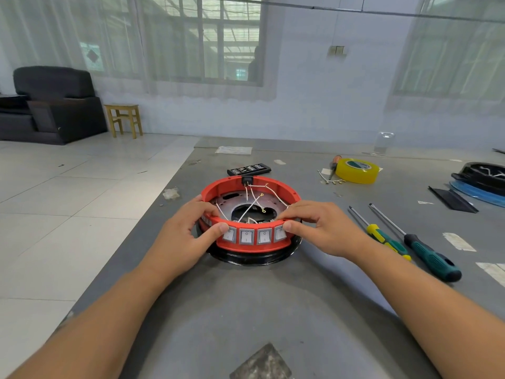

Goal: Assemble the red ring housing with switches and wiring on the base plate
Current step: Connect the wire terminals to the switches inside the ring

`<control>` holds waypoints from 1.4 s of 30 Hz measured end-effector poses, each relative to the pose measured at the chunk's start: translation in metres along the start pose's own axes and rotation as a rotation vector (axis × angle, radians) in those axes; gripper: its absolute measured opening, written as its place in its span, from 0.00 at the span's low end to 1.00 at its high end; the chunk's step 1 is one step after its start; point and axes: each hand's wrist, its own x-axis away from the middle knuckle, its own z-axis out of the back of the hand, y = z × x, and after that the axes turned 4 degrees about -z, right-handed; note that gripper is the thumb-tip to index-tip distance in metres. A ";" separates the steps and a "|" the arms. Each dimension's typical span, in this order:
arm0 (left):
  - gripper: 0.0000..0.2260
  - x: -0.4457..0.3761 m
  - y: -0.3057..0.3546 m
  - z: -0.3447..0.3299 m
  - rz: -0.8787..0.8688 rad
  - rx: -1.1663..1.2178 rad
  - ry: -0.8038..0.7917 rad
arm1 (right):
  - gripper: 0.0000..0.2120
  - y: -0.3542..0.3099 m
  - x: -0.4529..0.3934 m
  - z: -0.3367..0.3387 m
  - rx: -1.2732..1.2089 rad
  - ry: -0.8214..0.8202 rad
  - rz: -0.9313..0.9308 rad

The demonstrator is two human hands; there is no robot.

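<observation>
The red ring housing [276, 186] sits on a black round base plate [254, 258] in the middle of the grey table. A row of grey rocker switches [255, 236] lines its near wall. White wires [255, 199] with ring terminals cross the inside, above a metal plate with a central hole. My left hand [185, 231] grips the ring's near left rim, thumb on the outer wall by the switches. My right hand [322, 228] grips the near right rim, thumb on the outside and fingers over the top edge.
Two screwdrivers [426, 253] lie right of the ring. A yellow tape roll [358, 170] and small loose terminals sit farther back right. A black bit case [249, 168] lies behind the ring. Black and blue parts [483, 184] are at the far right. The table's left edge drops to tiled floor.
</observation>
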 end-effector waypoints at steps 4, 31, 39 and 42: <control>0.14 0.000 0.002 0.000 -0.016 -0.021 0.001 | 0.11 0.004 0.001 -0.001 -0.010 0.000 -0.004; 0.15 -0.034 0.050 -0.101 -0.157 -0.637 0.123 | 0.22 0.113 -0.084 0.046 0.280 -0.024 -0.698; 0.16 -0.052 0.030 -0.111 -0.191 -0.631 0.157 | 0.20 0.180 -0.139 0.020 0.534 -0.010 -0.813; 0.16 -0.052 0.027 -0.112 -0.198 -0.613 0.171 | 0.19 0.193 -0.152 0.015 0.573 0.023 -0.855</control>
